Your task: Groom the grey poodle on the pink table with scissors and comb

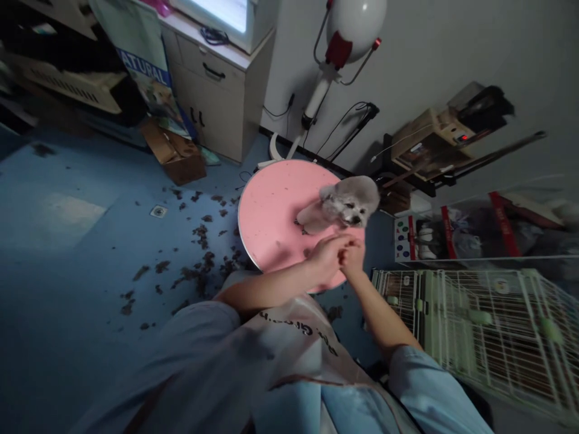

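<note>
- Grey and fluffy, the little dog [346, 205] lay just beyond the two hands, on the far side of a round pink table [271, 211], with its head turned toward them.
- By the look of it, the dog would handle as light, soft and yielding under the coat. It is also alive and apt to wriggle, so nothing about it should be squeezed hard.
- Thin legs and paws seemed the fragile parts. A safer hold would be under the chest or around the body, with a leg held gently near the paw.
- The left hand [326, 256] reached in from the near edge of the table, fingers curled and bunched, touching the right hand.
- The right hand [353, 258] came up beside it, also curled, right beneath the dog's muzzle.
- The picture was dim and small there, so I could not tell whether either hand was pinched shut on a front paw or only resting against the fur.
- Away to the left of the hands, dark hair clippings [203, 253] lay scattered on the blue floor. A wire cage [488, 325] stood to their right.
</note>
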Demonstrator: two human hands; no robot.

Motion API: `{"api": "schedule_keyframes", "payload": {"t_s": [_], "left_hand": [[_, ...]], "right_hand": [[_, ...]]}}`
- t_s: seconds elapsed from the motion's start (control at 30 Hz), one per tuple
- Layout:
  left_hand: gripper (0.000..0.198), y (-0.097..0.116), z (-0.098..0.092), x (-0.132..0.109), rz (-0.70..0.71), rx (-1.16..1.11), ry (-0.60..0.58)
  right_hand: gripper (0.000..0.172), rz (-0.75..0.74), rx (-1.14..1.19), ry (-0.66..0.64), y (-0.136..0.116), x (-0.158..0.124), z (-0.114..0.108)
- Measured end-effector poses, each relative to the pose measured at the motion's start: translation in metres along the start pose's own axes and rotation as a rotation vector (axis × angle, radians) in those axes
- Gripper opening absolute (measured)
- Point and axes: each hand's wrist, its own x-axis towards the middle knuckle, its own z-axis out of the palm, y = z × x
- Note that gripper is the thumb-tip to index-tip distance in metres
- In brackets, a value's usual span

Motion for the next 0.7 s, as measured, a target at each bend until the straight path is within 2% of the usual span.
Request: {"api": "schedule_keyframes", "payload": {"t_s": [0.1, 0.17, 0.23, 0.27, 0.3, 0.33, 0.37, 0.43, 0.5, 0.53, 0.63, 0.7], "left_hand": [[0.034, -0.002, -0.02, -0.042, 0.063, 0.226, -0.215], [0.034, -0.001, -0.047, -0.053, 0.215, 0.364, -0.227], [0.034, 0.004, -0.081, -0.045, 0.486, 0.403, -0.038], [0.031, 0.007, -0.099, -0.034, 0.534, 0.349, 0.1], [0.026, 0.01, -0.114, -0.019, 0.493, 0.256, 0.283], [0.022, 0.012, -0.125, -0.001, 0.425, 0.226, 0.363], [0.021, 0.012, -0.131, 0.019, 0.337, 0.217, 0.389], [0.017, 0.007, -0.126, 0.059, 0.058, 0.195, 0.332], [0.015, -0.003, -0.103, 0.093, -0.168, 0.142, 0.226], [0.018, -0.008, -0.088, 0.107, -0.225, 0.102, 0.174], [0.031, -0.017, -0.045, 0.132, -0.243, -0.053, 0.094], [0.036, -0.016, -0.03, 0.138, -0.216, -0.14, 0.082]], "right_hand": [[0.034, -0.111, -0.095, -0.021, 0.01, -0.016, 0.001], [0.036, -0.18, -0.19, 0.016, 0.016, -0.025, 0.001], [0.039, -0.188, -0.243, 0.086, 0.02, -0.034, 0.001], [0.04, -0.199, -0.243, 0.099, 0.021, -0.038, 0.0], [0.04, -0.229, -0.228, 0.089, 0.021, -0.043, 0.0], [0.039, -0.266, -0.199, 0.072, 0.02, -0.049, 0.001], [0.037, -0.291, -0.159, 0.068, 0.019, -0.055, 0.002], [0.032, -0.227, -0.07, 0.153, 0.014, -0.071, 0.005], [0.031, -0.082, -0.015, 0.284, 0.006, -0.086, 0.011], [0.031, -0.001, -0.006, 0.349, 0.001, -0.091, 0.015], [0.037, 0.193, -0.026, 0.511, -0.014, -0.098, 0.028], [0.04, 0.269, -0.04, 0.582, -0.024, -0.094, 0.037]]}}
